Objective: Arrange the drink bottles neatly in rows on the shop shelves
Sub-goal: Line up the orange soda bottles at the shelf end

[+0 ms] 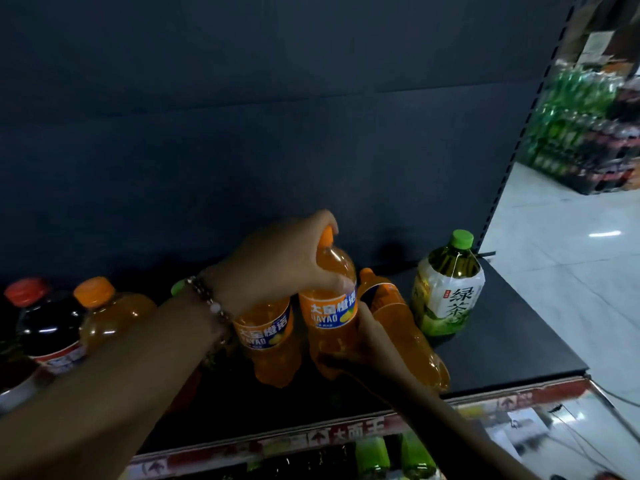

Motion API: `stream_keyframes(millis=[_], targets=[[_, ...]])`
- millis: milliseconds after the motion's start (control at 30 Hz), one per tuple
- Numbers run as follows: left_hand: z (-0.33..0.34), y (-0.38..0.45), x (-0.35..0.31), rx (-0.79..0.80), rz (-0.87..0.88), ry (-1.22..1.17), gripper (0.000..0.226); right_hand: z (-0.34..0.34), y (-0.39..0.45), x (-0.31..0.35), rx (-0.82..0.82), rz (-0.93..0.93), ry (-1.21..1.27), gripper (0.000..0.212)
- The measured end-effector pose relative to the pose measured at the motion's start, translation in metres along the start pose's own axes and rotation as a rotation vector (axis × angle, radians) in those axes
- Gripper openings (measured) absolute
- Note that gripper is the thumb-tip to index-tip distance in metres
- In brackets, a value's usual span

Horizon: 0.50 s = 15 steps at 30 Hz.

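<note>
My left hand (277, 261) grips the neck and shoulder of an upright orange soda bottle (329, 306) in the middle of the dark shelf (512, 341). My right hand (372, 337) holds the lower right side of the same bottle. A second orange bottle (270, 341) stands just left of it, partly behind my wrist. A third orange bottle (405, 327) leans to the right behind my right hand. To the right stands a green tea bottle (446, 289) with a green cap.
At the far left stand another orange bottle (110, 313) and a dark cola bottle (48, 327) with a red cap. A red and white price strip (346, 434) edges the shelf front, with green bottles (374, 455) below. The shelf's right end meets the aisle floor (571, 254).
</note>
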<state>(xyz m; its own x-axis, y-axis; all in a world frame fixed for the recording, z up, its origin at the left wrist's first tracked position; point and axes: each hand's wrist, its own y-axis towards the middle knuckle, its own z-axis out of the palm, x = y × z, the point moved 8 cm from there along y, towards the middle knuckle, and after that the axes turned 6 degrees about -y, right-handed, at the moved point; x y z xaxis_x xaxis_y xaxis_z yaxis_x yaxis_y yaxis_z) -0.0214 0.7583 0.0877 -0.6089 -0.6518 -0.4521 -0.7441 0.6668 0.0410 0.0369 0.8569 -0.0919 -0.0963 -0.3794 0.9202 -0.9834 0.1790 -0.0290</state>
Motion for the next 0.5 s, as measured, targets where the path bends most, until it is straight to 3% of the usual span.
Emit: stream_keyframes(millis=[100, 167, 500], targets=[[0.012, -0.005, -0.021, -0.139, 0.163, 0.466, 0.077, 0.0, 0.001, 0.0, -0.021, 0.024, -0.015, 0.079], [0.019, -0.006, -0.025, -0.191, 0.202, 0.587, 0.082, 0.004, 0.004, 0.002, -0.017, 0.048, -0.057, 0.08], [0.023, -0.016, -0.015, -0.313, 0.188, 0.562, 0.086, 0.009, 0.008, 0.013, -0.053, 0.054, -0.185, 0.095]])
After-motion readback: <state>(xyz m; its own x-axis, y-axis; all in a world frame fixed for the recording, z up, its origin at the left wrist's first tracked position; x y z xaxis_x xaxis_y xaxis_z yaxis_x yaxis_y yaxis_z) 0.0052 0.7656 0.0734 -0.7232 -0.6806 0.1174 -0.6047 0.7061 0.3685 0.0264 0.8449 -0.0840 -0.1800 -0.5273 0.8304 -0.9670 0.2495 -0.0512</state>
